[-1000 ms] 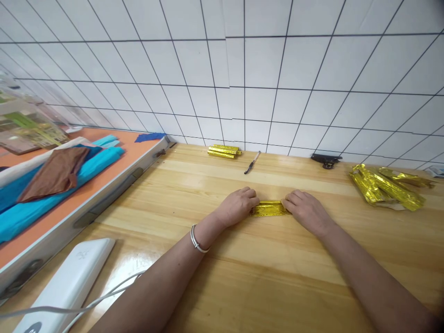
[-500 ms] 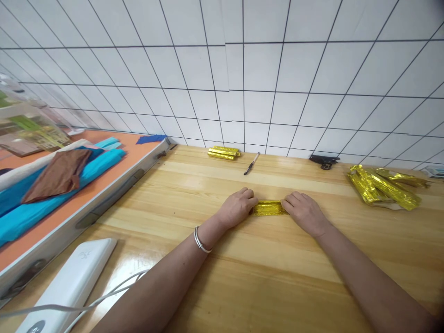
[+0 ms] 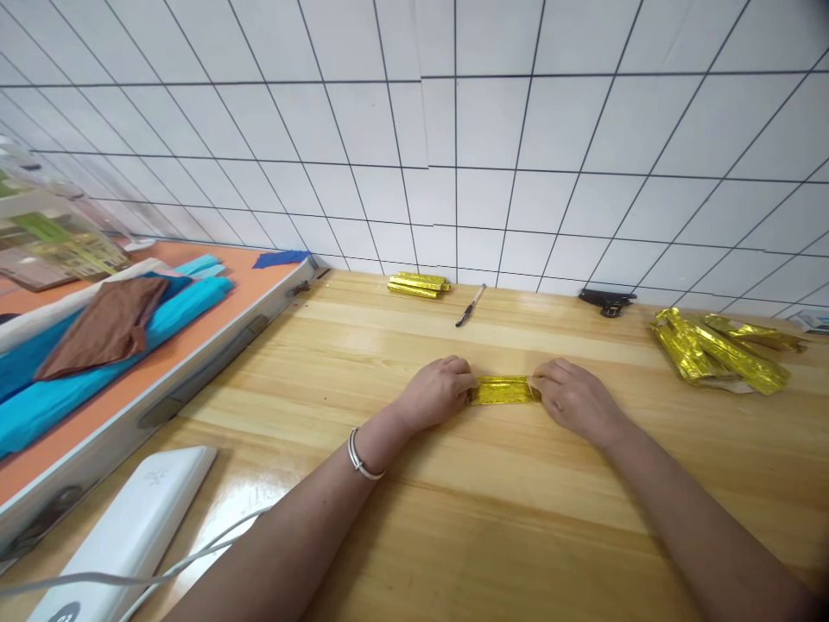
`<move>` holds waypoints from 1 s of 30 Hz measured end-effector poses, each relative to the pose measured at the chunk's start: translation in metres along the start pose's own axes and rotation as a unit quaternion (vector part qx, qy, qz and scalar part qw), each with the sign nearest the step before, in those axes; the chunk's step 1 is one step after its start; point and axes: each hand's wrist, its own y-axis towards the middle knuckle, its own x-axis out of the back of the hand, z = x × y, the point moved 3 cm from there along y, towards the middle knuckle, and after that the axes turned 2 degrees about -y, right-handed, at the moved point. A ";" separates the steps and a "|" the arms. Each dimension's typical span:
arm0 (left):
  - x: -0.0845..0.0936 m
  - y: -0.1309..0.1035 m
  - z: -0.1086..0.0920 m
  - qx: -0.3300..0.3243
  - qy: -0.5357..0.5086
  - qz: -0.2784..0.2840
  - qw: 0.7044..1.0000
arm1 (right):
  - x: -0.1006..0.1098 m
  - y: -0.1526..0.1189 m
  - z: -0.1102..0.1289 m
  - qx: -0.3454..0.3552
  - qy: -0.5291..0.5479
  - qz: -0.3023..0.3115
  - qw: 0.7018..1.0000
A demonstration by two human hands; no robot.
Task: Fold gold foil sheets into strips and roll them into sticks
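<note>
A strip of shiny gold foil [image 3: 503, 390] lies flat on the wooden table [image 3: 492, 518], stretched between my two hands. At its left end my left hand [image 3: 437, 390] is closed, fingers curled over the foil; a silver bangle [image 3: 360, 458] circles that wrist. My right hand [image 3: 573, 397] pinches the opposite end with thumb and fingers. The strip's two ends are hidden under my fingers. Beyond it, near the wall, lie several rolled gold foil pieces [image 3: 419, 284] and a pen [image 3: 470, 306].
Crumpled gold foil [image 3: 718, 350] lies at the right, with a black clip-like object [image 3: 607, 300] by the tiled wall [image 3: 492, 121]. On the left stand a white power bank [image 3: 139, 527] with cables and an orange surface [image 3: 272, 285] holding blue rolls [image 3: 187, 315] and brown material [image 3: 107, 328].
My hands have shifted slightly apart, the left a little leftward and the right a little rightward. A bit more of the gold strip shows between them.
</note>
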 end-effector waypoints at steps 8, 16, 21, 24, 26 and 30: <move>-0.009 0.009 0.006 0.088 -0.033 -0.036 0.995 | -0.011 0.002 -0.008 -0.095 0.079 -0.052 0.991; -0.010 0.009 0.006 0.090 -0.033 -0.048 0.994 | -0.015 0.002 -0.008 -0.111 0.078 -0.057 0.989; -0.014 0.016 0.011 0.139 -0.046 -0.035 0.989 | -0.023 0.009 -0.017 -0.141 0.117 -0.048 0.982; -0.016 0.019 0.013 0.158 -0.038 -0.032 0.986 | -0.026 0.015 -0.023 -0.162 0.145 -0.019 0.976; -0.016 0.020 0.013 0.161 -0.025 -0.033 0.986 | -0.028 0.018 -0.025 -0.177 0.151 -0.008 0.973; -0.016 0.021 0.011 0.160 0.013 -0.033 0.986 | -0.031 0.022 -0.027 -0.212 0.142 -0.004 0.967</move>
